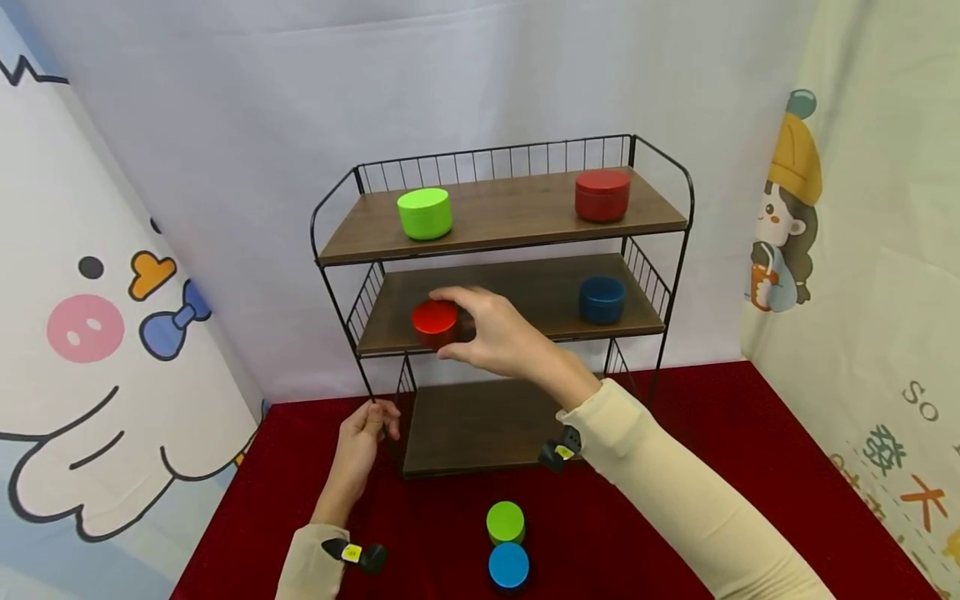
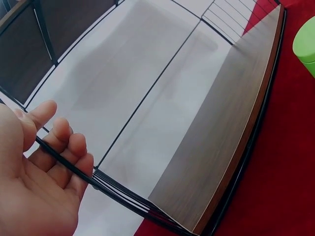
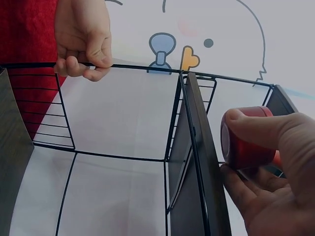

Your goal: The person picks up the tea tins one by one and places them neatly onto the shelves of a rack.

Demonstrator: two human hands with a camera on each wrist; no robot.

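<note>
My right hand [image 1: 468, 329] grips a red round tin [image 1: 435, 323] at the left of the middle shelf [image 1: 525, 287] of a black wire rack; in the right wrist view my fingers [image 3: 268, 130] curl round the red tin [image 3: 243, 147] beside the shelf board. My left hand [image 1: 365, 433] holds the rack's front left leg [image 1: 393, 433] near the bottom shelf; the left wrist view has my fingers [image 2: 69, 152] wrapped on the thin black wire [image 2: 113, 189]. The same left hand [image 3: 81, 42] appears in the right wrist view, gripping the frame.
On the top shelf stand a green tin [image 1: 424, 212] and a red tin [image 1: 602, 195]. A dark blue tin [image 1: 602, 299] sits at the right of the middle shelf. A green tin [image 1: 505, 522] and a blue tin [image 1: 508, 566] rest on the red cloth [image 1: 750, 450] in front.
</note>
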